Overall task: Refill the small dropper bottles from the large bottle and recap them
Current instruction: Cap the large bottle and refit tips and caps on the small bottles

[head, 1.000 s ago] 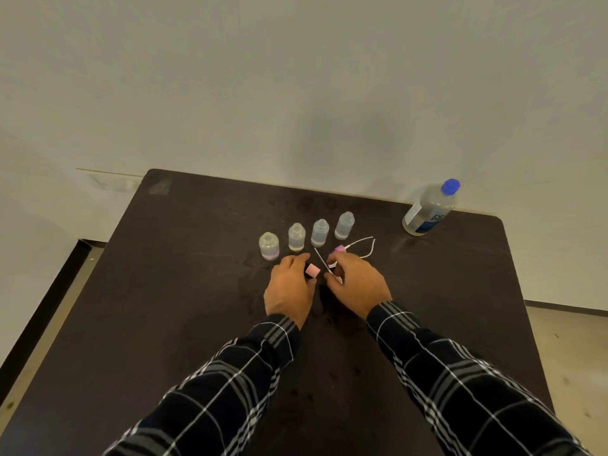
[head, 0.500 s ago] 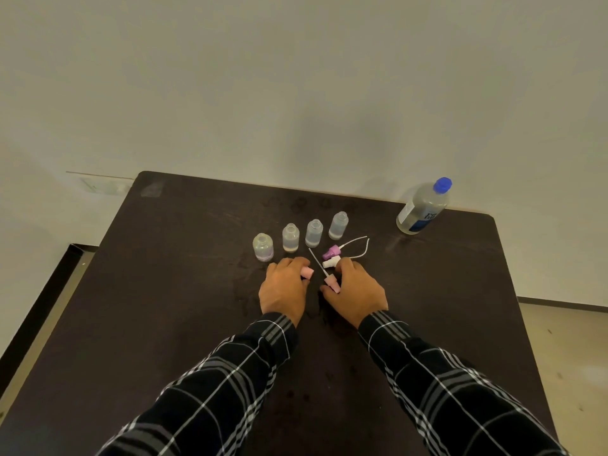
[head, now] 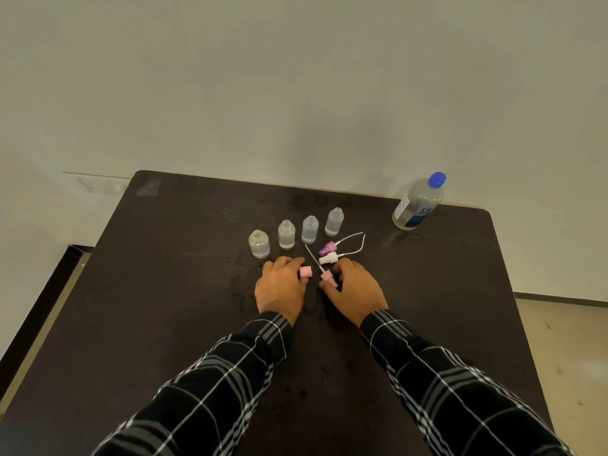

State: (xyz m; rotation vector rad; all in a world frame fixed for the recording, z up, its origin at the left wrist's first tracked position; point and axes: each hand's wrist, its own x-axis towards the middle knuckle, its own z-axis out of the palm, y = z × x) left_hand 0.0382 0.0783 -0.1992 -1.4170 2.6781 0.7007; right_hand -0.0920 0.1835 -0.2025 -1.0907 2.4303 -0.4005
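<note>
Small clear dropper bottles (head: 310, 229) stand upright, uncapped, on the bench (head: 164, 291); blue-capped large clear bottle (head: 418, 203) far right, label unreadable. Left hand (head: 281, 287) pinches a pink cap (head: 306, 271); right hand (head: 355, 291) seemingly grips a pink straw-tipped cap (head: 327, 276).

A plain pale wall (head: 296, 93) is filling the upper half of the view, evenly lit and carrying a soft shadow low down. A dark brown surface (head: 164, 324) with rounded far corners is standing against it, its top showing faint smears and a greyish patch (head: 148, 187) near the far left corner. Beige floor (head: 566, 357) is showing on the right, with a dark baseboard (head: 559, 297) running along the wall's foot. Another dark strip (head: 42, 297) is edging the floor on the left.
</note>
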